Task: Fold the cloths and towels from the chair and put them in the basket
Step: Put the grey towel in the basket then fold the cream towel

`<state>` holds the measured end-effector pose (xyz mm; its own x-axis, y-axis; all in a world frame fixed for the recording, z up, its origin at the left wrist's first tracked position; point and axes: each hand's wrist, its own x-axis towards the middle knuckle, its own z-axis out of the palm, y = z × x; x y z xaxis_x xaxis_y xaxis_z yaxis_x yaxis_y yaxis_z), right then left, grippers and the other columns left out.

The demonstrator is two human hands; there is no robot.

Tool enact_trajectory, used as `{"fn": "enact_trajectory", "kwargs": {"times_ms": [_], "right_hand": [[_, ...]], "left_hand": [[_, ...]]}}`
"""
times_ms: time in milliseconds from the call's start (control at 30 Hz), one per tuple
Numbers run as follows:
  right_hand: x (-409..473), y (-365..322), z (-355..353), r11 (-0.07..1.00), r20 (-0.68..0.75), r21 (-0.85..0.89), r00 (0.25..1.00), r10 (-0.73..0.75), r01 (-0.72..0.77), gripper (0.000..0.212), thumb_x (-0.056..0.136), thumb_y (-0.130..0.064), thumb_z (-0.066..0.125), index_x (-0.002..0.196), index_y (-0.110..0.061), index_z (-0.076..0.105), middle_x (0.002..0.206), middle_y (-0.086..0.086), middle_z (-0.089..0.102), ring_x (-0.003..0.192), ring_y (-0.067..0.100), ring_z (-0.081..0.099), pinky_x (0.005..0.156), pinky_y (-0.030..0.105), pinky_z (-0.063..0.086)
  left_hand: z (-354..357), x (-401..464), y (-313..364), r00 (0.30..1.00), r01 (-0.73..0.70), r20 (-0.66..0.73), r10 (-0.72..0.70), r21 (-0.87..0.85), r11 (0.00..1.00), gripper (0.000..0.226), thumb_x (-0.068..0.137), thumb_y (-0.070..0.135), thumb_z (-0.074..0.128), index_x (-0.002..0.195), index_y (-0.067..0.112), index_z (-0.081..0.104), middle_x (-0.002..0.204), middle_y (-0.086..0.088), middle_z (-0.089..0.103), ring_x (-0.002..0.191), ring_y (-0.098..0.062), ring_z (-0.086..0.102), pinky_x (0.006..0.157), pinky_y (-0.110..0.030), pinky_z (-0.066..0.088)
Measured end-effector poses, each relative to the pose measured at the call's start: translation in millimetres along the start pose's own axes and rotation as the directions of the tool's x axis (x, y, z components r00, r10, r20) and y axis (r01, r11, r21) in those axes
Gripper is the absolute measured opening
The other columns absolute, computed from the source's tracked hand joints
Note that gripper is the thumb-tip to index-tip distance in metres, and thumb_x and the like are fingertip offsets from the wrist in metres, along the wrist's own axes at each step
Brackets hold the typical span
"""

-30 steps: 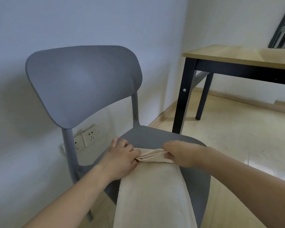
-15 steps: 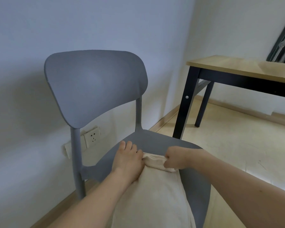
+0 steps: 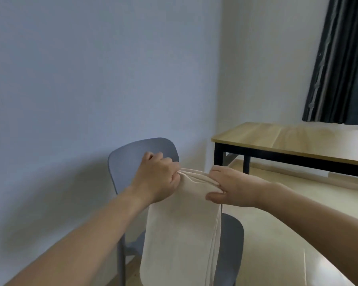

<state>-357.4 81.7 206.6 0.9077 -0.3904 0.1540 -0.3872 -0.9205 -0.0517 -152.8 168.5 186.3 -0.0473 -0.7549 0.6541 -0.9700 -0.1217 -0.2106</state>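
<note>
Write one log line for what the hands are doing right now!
left hand: gripping cloth top | right hand: gripping cloth top | beige cloth: hanging over grey chair | basket: not in view

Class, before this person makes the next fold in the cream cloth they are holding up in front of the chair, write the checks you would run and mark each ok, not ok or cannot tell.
1. Left hand grips a top corner of the cream cloth: ok.
2. Right hand pinches the other top corner: ok.
3. Top edge held flat between the hands: not ok, it is bunched at both grips.
4. Cloth hangs in even layers: ok, layered edges line up down the right side.
5. Bottom hem clear of the floor: cannot tell, it runs out of view.
6. Basket within reach: cannot tell, none in view; only the grey chair and wooden table show.
</note>
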Motion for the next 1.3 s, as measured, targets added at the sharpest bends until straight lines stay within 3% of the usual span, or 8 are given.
{"fn": "enact_trajectory", "kwargs": {"times_ms": [167,333,533,700,833,967,1100,1300], "right_hand": [[-39.3,-14.1,-40.1,0.984,-0.228,-0.168,0.968,-0.100,0.062,0.035,0.093,-0.047,0.046,0.118,-0.023,0.050,0.105,-0.009,0.040,0.104,0.009,0.041,0.086,0.018,0.035],[-66.0,-28.1,-53.0,0.888,-0.389,-0.433,0.857,-0.336,0.152,0.034,0.095,-0.043,0.035,0.116,-0.020,0.050,0.099,-0.004,0.050,0.090,0.015,0.054,0.084,0.031,0.050],[-83.8,-31.5,-62.6,0.902,-0.443,-0.390,0.822,-0.358,0.183,0.044,0.097,-0.032,0.034,0.140,-0.023,0.029,0.098,-0.002,0.053,0.087,0.018,0.051,0.086,0.026,0.041],[-96.6,-27.2,-69.9,0.988,-0.441,-0.065,0.884,-0.157,0.143,0.036,0.101,-0.031,0.039,0.137,-0.026,0.040,0.121,-0.008,0.050,0.114,0.004,0.044,0.098,0.014,0.032],[-105.7,-22.0,-74.0,0.990,-0.411,0.109,0.911,-0.041,0.093,0.026,0.097,-0.035,0.048,0.122,-0.028,0.050,0.108,-0.015,0.054,0.090,-0.018,0.045,0.077,0.000,0.033],[-109.5,-22.2,-74.2,0.998,-0.380,0.048,0.925,-0.010,0.031,0.019,0.092,-0.044,0.054,0.104,-0.029,0.054,0.094,-0.015,0.056,0.084,-0.002,0.050,0.068,0.008,0.038],[-103.6,-23.4,-68.6,0.999,-0.374,-0.036,0.927,-0.017,0.004,0.021,0.092,-0.047,0.052,0.096,-0.027,0.053,0.083,-0.017,0.051,0.073,0.001,0.048,0.062,0.013,0.038],[-87.1,-21.9,-64.8,0.999,-0.342,0.037,0.939,-0.016,0.030,0.025,0.092,-0.049,0.051,0.083,-0.026,0.052,0.075,-0.007,0.056,0.063,0.007,0.045,0.057,0.018,0.036]], "left_hand": [[-78.4,5.4,12.3,0.992,0.019,0.122,-0.020,0.006,1.000,0.027,0.088,0.027,0.018,0.072,0.029,0.040,0.068,0.008,0.042,0.086,-0.015,0.034,0.084,-0.034,0.023],[-113.8,4.4,24.9,0.987,0.042,0.150,-0.050,0.053,0.998,0.037,0.091,0.025,0.022,0.068,0.024,0.051,0.073,0.007,0.054,0.090,-0.016,0.038,0.084,-0.034,0.022],[-140.8,7.6,37.6,0.999,0.021,0.035,-0.022,0.023,1.000,0.041,0.081,0.030,0.014,0.072,0.017,0.052,0.067,0.006,0.054,0.084,-0.016,0.041,0.083,-0.034,0.024],[-152.5,-1.3,41.9,0.986,-0.126,-0.121,0.116,-0.078,0.989,0.026,0.081,0.018,0.031,0.102,0.022,0.046,0.065,0.014,0.035,0.078,-0.013,0.036,0.082,-0.026,0.020],[-147.9,-9.4,38.3,0.957,-0.250,-0.164,0.240,-0.046,0.967,0.025,0.081,0.011,0.036,0.100,0.023,0.046,0.069,0.015,0.032,0.076,-0.011,0.032,0.083,-0.027,0.025],[-137.0,-11.4,37.4,0.962,-0.257,-0.096,0.256,0.008,0.966,0.013,0.086,0.015,0.035,0.093,0.023,0.043,0.073,0.008,0.041,0.076,-0.013,0.035,0.084,-0.029,0.030],[-128.6,-7.3,36.7,0.955,-0.271,-0.086,0.282,0.125,0.954,0.011,0.079,0.025,0.035,0.076,0.018,0.043,0.062,0.009,0.035,0.062,-0.016,0.035,0.069,-0.032,0.040],[-108.6,-6.0,35.6,0.980,-0.161,-0.106,0.169,0.081,0.984,0.003,0.074,0.021,0.026,0.071,0.021,0.028,0.056,0.010,0.021,0.058,-0.019,0.028,0.063,-0.031,0.028]]}}
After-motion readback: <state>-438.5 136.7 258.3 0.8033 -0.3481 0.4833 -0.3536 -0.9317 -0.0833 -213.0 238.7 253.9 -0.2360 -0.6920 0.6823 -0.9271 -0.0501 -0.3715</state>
